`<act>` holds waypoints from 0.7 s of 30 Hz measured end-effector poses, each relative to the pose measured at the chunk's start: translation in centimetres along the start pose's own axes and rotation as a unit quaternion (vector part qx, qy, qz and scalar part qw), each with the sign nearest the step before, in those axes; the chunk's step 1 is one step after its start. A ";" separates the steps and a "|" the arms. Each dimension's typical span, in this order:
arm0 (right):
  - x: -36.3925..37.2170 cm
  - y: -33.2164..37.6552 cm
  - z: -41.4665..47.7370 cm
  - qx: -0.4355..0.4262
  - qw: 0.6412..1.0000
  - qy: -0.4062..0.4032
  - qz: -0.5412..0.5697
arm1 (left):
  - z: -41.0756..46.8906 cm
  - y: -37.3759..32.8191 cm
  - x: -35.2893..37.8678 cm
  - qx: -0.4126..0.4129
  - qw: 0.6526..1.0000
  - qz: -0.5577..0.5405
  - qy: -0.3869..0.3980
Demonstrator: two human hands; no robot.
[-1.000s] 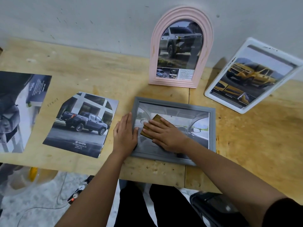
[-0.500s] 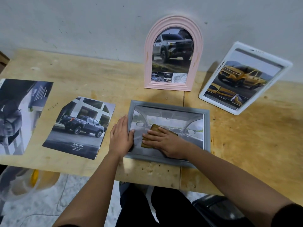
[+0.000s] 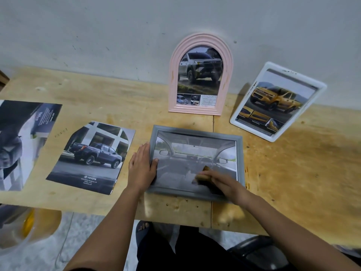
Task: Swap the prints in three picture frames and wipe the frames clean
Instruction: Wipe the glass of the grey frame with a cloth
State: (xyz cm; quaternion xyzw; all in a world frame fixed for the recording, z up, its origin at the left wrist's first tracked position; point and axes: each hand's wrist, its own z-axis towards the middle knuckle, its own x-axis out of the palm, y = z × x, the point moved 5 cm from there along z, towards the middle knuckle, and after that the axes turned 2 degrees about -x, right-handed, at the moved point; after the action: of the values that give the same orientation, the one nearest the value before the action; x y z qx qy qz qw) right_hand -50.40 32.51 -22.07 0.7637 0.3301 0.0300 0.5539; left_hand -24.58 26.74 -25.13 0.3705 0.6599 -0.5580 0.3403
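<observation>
Grey frame (image 3: 240, 159), lying flat and face-up at the near edge of the table (image 3: 293, 173), is being wiped. Fingers (image 3: 210, 174) of our right hand (image 3: 224, 182) are lying close together and fairly straight over a brown cloth (image 3: 204, 170), pressing it onto the lower right of the glass; motion blur is hiding the thumb, so we cannot tell whether it is pinching the cloth. Our left hand (image 3: 141, 169) is lying flat, fingers straight and together on the table just beside the left rail, thumb reaching over that rail onto the glass to pin the frame.

For a clean wipe we are favouring, as a judgement, light even pressure in overlapping passes running out to the rails and corners; the spot under the bracing thumb is needing a final pass, since a smear is likely there; hard pushing is risking a slide off the near edge.

Behind, a pink arched frame (image 3: 172, 85) and a white frame (image 3: 300, 76) are standing propped by the wall, each holding a car print.

Writing: a loose print (image 3: 93, 157) left of our left hand is showing "TOYOTA" with a logo near its bottom edge; the lines beneath, the caption block in the pink frame and the white text on the far-left print (image 3: 19, 143) are proving too small to read.
</observation>
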 end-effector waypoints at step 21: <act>5.6 5.0 9.3 -0.136 0.972 -0.120 -0.150 | 0.1 0.7 0.7 0.019 0.999 0.003 0.033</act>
State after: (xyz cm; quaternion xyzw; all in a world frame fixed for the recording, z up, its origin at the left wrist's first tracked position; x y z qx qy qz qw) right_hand -39.84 26.96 -23.11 0.6209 0.3646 -0.1003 0.6866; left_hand -24.31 26.74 -26.04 0.3969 0.6591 -0.5569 0.3128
